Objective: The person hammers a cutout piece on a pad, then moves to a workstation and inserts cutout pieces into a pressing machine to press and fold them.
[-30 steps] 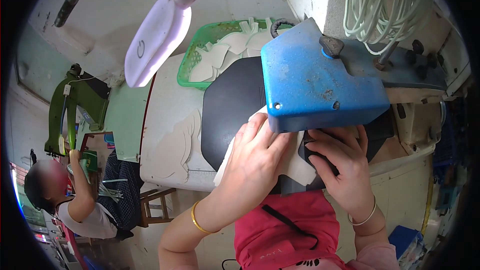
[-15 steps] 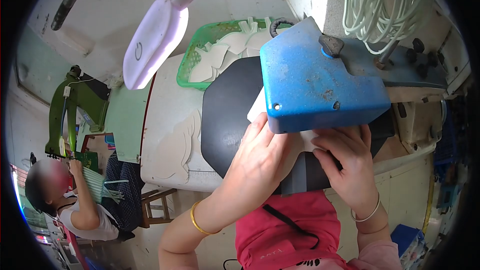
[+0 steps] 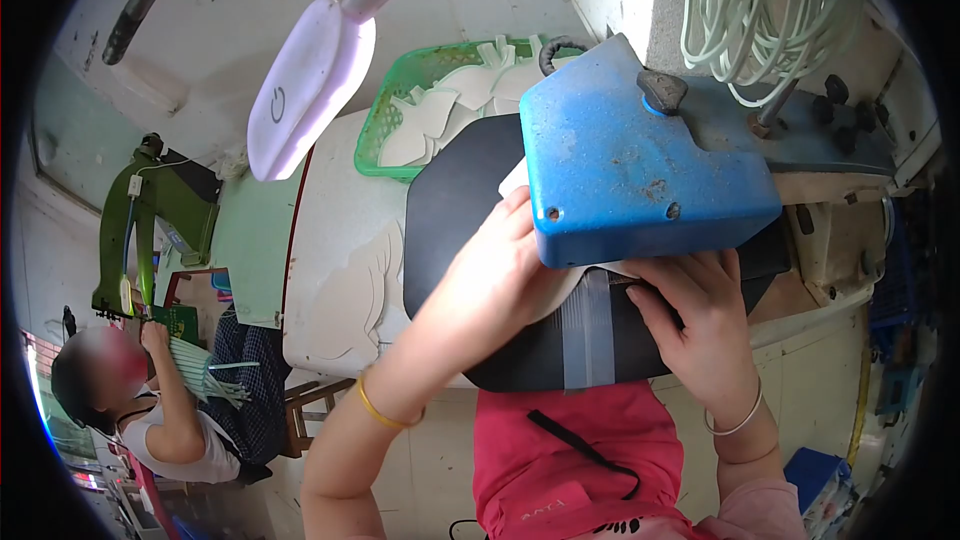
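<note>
A white cut piece [image 3: 515, 178] lies on the black work pad [image 3: 450, 210], mostly hidden beneath the blue machine head [image 3: 640, 180]. My left hand [image 3: 505, 258] grips the piece along its left side, with its fingertips bent near the head's corner. At the head's lower right edge, my right hand [image 3: 695, 305] has its fingers curled onto the piece's near edge, its thumb just below. The machine covers some fingertips and the spot where it meets the piece. A clear tape strip [image 3: 588, 340] runs down the pad between my hands.
More pale cut pieces lie stacked on the table [image 3: 355, 300] and in a green basket [image 3: 385, 105]. A lit purple lamp [image 3: 310, 90] hangs over the left side. Coiled pale tubing [image 3: 765, 10] hangs at upper right. Another person [image 3: 180, 410] sits at a green machine [image 3: 130, 210].
My left hand has shifted up and left, its wrist swinging left, and the piece has turned with it. More of the tape strip shows. My right hand has barely moved.
</note>
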The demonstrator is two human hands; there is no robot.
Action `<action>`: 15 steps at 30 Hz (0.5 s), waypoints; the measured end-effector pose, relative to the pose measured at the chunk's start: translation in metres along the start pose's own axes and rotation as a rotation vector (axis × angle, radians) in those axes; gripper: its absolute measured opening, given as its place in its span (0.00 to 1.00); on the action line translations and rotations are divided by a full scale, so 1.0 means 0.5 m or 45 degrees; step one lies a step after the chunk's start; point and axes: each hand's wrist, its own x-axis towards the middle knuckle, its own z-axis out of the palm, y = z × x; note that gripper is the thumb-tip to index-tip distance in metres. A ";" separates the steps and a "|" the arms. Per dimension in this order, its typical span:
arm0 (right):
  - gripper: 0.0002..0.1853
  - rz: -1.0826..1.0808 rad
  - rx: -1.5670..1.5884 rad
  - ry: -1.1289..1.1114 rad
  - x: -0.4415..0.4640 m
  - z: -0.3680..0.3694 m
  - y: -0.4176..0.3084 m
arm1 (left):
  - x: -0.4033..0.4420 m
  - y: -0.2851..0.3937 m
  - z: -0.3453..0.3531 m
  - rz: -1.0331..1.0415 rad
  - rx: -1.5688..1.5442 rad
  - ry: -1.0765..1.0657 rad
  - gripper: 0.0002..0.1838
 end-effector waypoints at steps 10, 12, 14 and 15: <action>0.11 -0.075 -0.029 -0.014 -0.001 0.005 -0.020 | 0.074 -0.079 -0.072 0.141 -0.015 -0.257 0.15; 0.11 -0.072 -0.026 -0.026 -0.002 0.005 -0.020 | 0.089 -0.088 -0.071 0.139 -0.011 -0.258 0.14; 0.11 -0.049 0.007 -0.043 -0.003 0.003 -0.019 | 0.100 -0.108 -0.065 0.049 -0.044 -0.283 0.12; 0.11 -0.045 0.010 -0.049 -0.004 0.002 -0.018 | 0.111 -0.120 -0.061 0.029 -0.095 -0.288 0.12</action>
